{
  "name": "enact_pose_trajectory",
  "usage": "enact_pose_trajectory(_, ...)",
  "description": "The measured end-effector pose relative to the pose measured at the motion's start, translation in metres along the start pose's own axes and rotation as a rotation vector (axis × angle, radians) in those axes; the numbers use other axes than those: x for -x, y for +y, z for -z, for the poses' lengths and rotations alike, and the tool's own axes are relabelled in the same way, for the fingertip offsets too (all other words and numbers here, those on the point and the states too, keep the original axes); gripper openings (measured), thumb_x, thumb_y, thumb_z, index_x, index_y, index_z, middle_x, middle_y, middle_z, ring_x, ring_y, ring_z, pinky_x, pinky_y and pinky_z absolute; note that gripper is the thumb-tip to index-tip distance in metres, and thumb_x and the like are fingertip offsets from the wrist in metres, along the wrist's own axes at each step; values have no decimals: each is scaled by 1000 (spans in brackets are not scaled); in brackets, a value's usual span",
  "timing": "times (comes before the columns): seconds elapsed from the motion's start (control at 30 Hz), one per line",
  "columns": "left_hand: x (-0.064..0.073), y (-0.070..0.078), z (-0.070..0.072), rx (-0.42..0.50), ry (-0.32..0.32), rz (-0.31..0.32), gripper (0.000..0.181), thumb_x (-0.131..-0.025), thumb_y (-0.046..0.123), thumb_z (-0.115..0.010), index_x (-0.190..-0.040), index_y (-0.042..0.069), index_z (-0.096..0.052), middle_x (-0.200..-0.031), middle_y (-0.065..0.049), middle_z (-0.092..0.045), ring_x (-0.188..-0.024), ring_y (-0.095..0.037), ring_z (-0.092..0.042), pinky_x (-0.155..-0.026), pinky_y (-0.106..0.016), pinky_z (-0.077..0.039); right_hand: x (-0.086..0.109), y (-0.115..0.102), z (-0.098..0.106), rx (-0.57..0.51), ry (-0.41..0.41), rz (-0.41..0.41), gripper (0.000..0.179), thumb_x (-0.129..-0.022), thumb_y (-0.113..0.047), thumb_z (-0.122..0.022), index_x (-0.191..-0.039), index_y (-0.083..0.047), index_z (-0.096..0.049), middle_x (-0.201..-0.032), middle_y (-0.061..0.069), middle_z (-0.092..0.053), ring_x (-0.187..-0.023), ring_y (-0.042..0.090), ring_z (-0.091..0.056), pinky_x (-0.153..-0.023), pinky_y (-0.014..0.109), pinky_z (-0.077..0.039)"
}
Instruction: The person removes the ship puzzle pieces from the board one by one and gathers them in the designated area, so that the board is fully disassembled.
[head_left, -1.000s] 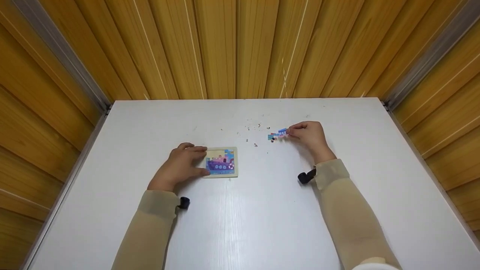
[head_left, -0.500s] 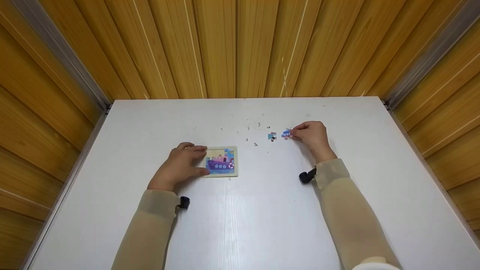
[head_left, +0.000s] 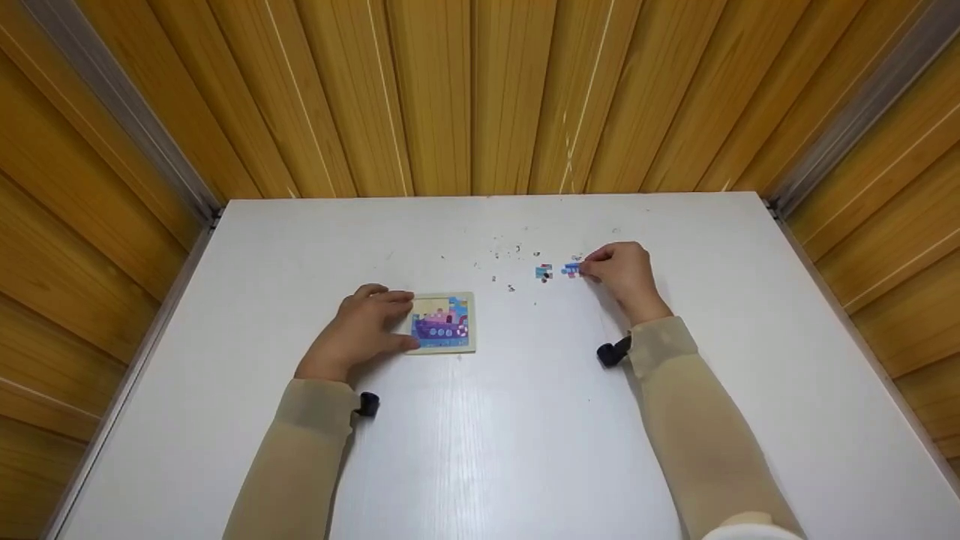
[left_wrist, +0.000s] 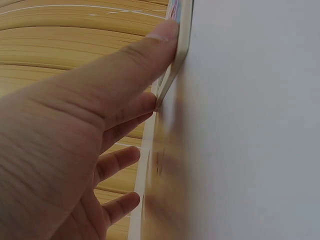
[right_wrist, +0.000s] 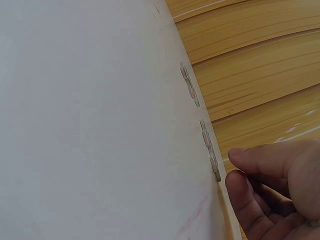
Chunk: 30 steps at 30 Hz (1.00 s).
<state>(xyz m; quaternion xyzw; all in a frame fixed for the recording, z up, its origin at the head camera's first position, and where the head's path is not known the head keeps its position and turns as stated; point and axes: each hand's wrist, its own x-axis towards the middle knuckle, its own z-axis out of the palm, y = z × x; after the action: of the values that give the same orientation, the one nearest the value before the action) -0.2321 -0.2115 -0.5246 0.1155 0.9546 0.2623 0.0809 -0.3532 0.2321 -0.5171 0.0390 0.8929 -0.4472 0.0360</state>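
Observation:
My left hand (head_left: 356,330) grips the left side of a framed jigsaw puzzle (head_left: 473,322), thumb at its near edge and fingers at its far edge. A purple ship picture fills most of the frame; bare backing shows at the upper left. In the left wrist view the thumb presses on the frame's corner (left_wrist: 184,45). At the right, my right hand (head_left: 622,274) is over a blue and pink puzzle piece (head_left: 570,270) lying on the table. The right wrist view shows a small gap between thumb and forefinger, close beside that piece (right_wrist: 210,150).
Another puzzle piece (head_left: 544,272), teal and red, lies left of the one by my right hand. Small dark specks (head_left: 511,288) are scattered on the white table (head_left: 480,435). Yellow wood-look panels (head_left: 480,97) rise behind and at the sides.
The blue and pink piece, earlier tilted in my right fingers and overlapping the teal piece, has shifted right and now lies apart from it. My left hand stays put.

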Motion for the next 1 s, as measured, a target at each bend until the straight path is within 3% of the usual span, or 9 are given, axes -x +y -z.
enact_pose_trajectory(0.43,0,0,1,-8,-8,-8,77,-93,39,-95,-159,13,-66,-173,0,-58,-168,-39,-37,-138,-68,-31,-1,-3,-3,30,17,37,16,-101,-17,-82,-108,-3,-85,-102,10,-79,-88,18,-66,-72,22,-54)
enact_pose_trajectory(0.7,0,-2,-2,-4,-1,18,77,-92,39,-95,-159,16,-67,-174,0,-57,-167,-38,-38,-139,-68,-30,6,-26,-14,-47,4,88,23,-108,-24,-76,-122,-6,-79,-116,13,-73,-98,20,-67,-76,20,-56)
enact_pose_trajectory(0.8,-1,-2,-6,3,-6,40,78,-91,40,-95,-160,17,-66,-174,1,-57,-168,-39,-38,-138,-68,-31,11,-37,-18,-93,-6,133,25,-108,-23,-75,-125,-5,-78,-118,13,-75,-102,23,-69,-80,22,-58)
enact_pose_trajectory(1.0,-2,-2,-7,3,-12,41,77,-92,39,-95,-160,17,-67,-175,0,-56,-167,-40,-37,-138,-69,-29,26,-72,-34,-297,-30,227,25,-109,-16,-74,-128,-1,-75,-112,8,-74,-101,27,-76,-85,24,-65)
